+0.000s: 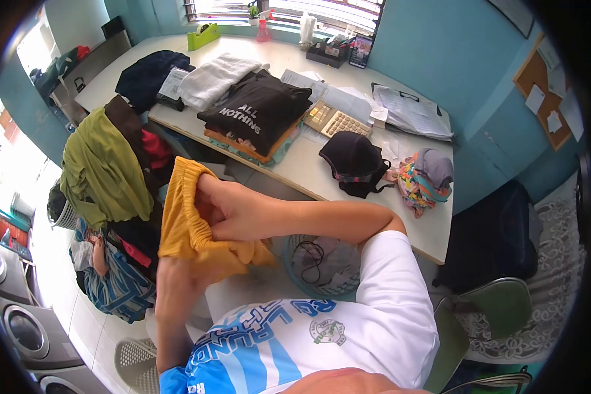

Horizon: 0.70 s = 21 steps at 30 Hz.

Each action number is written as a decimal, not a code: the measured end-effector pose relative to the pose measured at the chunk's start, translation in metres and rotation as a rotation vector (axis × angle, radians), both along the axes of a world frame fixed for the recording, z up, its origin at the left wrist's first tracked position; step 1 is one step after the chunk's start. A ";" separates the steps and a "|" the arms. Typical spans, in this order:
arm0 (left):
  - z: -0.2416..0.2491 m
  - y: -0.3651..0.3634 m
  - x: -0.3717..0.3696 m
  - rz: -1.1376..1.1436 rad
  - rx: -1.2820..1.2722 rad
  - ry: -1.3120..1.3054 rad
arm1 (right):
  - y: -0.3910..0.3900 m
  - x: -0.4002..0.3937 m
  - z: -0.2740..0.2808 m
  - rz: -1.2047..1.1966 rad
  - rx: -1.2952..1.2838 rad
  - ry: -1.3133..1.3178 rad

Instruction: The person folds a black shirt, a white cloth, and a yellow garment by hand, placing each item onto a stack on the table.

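Observation:
A yellow garment (180,223) with a gathered elastic waistband is held up in front of my chest, over the floor beside the table. My right hand (233,209) reaches into the waistband opening from the right, its fingers curled on the cloth and partly hidden inside. From below, my left hand (179,274) goes up into or behind the garment's lower edge. The cloth covers its fingers, so their grip does not show. Part of the garment droops to the right, below my right hand.
On the white table (295,164) lie a folded stack topped by a black shirt (256,108), a white towel (220,79), a calculator (338,121), a black bra (354,161) and a colourful bundle (423,180). Piled clothes (105,171) stand at left, a basket (322,262) below, washing machines (26,328) at far left.

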<state>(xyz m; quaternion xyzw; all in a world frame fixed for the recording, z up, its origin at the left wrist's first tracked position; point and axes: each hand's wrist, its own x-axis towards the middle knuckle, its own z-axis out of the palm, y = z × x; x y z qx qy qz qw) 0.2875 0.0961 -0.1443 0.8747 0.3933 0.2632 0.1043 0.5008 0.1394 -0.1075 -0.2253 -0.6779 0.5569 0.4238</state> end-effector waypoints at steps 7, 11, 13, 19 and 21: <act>0.000 0.003 0.001 0.033 -0.330 0.234 | -0.017 0.003 0.015 0.088 0.036 -0.431; 0.002 0.000 0.007 -0.036 -0.082 -0.129 | -0.010 0.004 0.011 0.018 0.070 -0.395; -0.002 -0.002 0.006 -0.052 -0.077 -0.169 | -0.009 0.004 0.008 0.001 0.065 -0.341; -0.007 0.005 0.015 0.094 0.278 -0.418 | -0.010 0.002 0.002 -0.074 0.230 -0.193; 0.002 0.010 0.019 0.032 0.084 -0.308 | -0.010 0.003 0.002 -0.090 0.256 -0.244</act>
